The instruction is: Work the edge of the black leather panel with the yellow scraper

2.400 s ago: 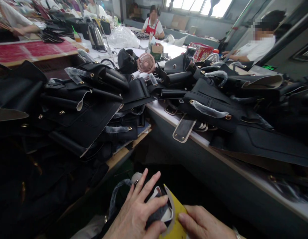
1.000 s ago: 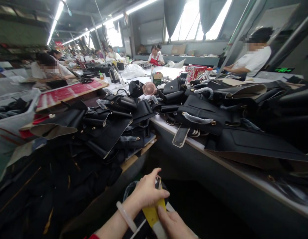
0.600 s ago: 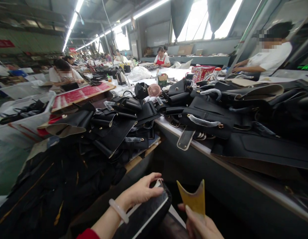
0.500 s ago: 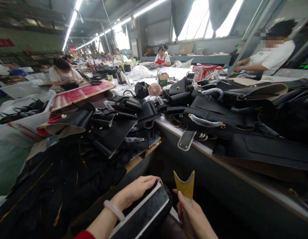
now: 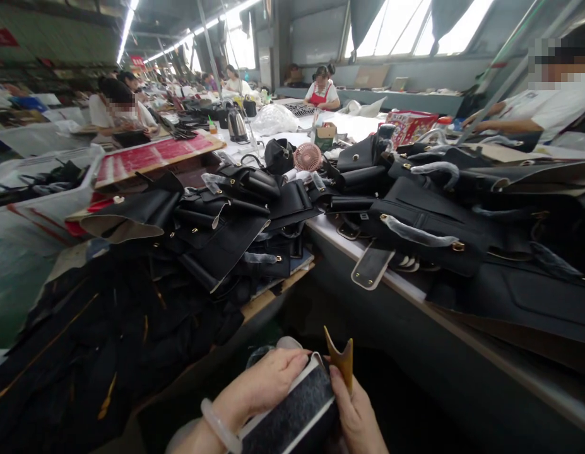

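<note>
At the lower centre I have a black bag piece (image 5: 292,413) with pale strips along its long edges; its lower part runs out of view. My left hand (image 5: 273,378), with a pale bangle at the wrist, is closed over its upper left edge, fingers near the far end. My right hand (image 5: 356,413) is closed round a yellow scraper-like tool (image 5: 343,364) with a curved notch at its top. The right thumb lies against the right side of the bag piece, and the other right fingers are mostly hidden.
Black bag parts (image 5: 226,246) are heaped on the left table, and more bags with wrapped handles (image 5: 418,230) on the right table (image 5: 510,359). Dark cloth pieces with zips (image 5: 107,328) hang at lower left. A pink fan (image 5: 307,157) stands behind; co-workers sit farther off.
My right hand has come left and up against the bag piece, carrying the yellow tool, which has turned more edge-on. My left hand has shifted slightly right with the piece. The view has swung left.
</note>
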A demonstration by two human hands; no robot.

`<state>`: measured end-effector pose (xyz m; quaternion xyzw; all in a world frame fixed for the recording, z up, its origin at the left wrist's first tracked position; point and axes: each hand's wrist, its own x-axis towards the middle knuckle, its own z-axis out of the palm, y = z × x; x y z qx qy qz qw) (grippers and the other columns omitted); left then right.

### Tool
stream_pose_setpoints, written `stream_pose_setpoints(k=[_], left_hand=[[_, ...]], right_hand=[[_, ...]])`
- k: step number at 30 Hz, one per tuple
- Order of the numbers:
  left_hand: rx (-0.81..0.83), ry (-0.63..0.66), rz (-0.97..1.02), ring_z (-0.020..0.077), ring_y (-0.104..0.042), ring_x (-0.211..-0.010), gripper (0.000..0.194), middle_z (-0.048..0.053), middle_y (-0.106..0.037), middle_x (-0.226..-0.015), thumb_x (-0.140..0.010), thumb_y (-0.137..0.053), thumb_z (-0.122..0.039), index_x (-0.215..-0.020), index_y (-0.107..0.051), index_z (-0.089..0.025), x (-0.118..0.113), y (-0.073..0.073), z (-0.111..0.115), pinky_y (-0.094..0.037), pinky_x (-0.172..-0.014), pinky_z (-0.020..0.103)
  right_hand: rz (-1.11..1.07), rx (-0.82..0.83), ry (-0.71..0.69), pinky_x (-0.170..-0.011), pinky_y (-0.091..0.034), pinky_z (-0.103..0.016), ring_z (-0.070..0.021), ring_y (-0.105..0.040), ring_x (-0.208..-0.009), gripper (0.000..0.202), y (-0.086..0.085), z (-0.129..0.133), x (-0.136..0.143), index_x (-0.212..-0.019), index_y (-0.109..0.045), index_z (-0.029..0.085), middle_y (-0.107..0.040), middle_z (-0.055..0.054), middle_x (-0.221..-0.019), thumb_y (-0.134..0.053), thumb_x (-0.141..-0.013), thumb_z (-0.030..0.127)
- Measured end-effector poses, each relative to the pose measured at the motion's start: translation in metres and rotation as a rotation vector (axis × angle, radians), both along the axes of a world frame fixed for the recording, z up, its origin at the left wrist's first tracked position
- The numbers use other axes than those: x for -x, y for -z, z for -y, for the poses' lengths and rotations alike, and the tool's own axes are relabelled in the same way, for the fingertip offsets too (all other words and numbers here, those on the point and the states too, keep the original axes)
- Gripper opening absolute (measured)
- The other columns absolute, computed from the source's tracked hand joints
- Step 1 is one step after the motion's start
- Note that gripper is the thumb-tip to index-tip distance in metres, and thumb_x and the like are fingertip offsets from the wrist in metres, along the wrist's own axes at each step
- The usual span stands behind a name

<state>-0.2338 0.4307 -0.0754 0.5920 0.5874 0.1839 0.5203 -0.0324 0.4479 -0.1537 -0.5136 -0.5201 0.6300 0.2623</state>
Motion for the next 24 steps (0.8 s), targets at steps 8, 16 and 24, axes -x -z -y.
stream_pose_setpoints(k=[8,16,24], left_hand=[[-0.081,0.021,-0.164,0.0287,-0.064,-0.111,0.038,0.013,-0.070,-0.122,-0.094,-0.039,-0.027,-0.115,-0.069,-0.020,-0.007,0.000,0.009,-0.047,-0.102,0.038],[-0.083,-0.213,-0.067,0.0211,-0.065,-0.105,0.039,0.003,-0.073,-0.112,-0.098,-0.037,-0.042,-0.112,-0.071,-0.027,-0.013,0.001,0.008,-0.047,-0.097,0.028],[0.020,-0.314,-0.003,0.0198,-0.064,-0.108,0.049,0.004,-0.072,-0.111,-0.096,-0.044,-0.036,-0.142,-0.047,-0.021,-0.013,0.003,0.006,-0.043,-0.101,0.030]], right_hand=[[-0.002,-0.054,-0.063,-0.095,-0.052,-0.034,-0.0268,-0.067,-0.102,0.069,0.001,-0.002,-0.005,-0.116,-0.061,0.019,-0.070,-0.013,-0.109,-0.044,-0.085,0.079],[0.033,0.309,-0.660,-0.044,-0.042,-0.022,-0.0105,-0.053,-0.045,0.067,-0.052,-0.069,-0.063,-0.098,-0.053,0.019,-0.062,-0.001,-0.071,-0.051,-0.075,0.082],[0.637,-0.483,-0.925,-0.054,-0.027,-0.029,-0.0146,-0.049,-0.059,0.044,-0.073,-0.132,-0.017,-0.068,-0.052,0.019,-0.058,-0.003,-0.065,-0.045,-0.091,0.055]])
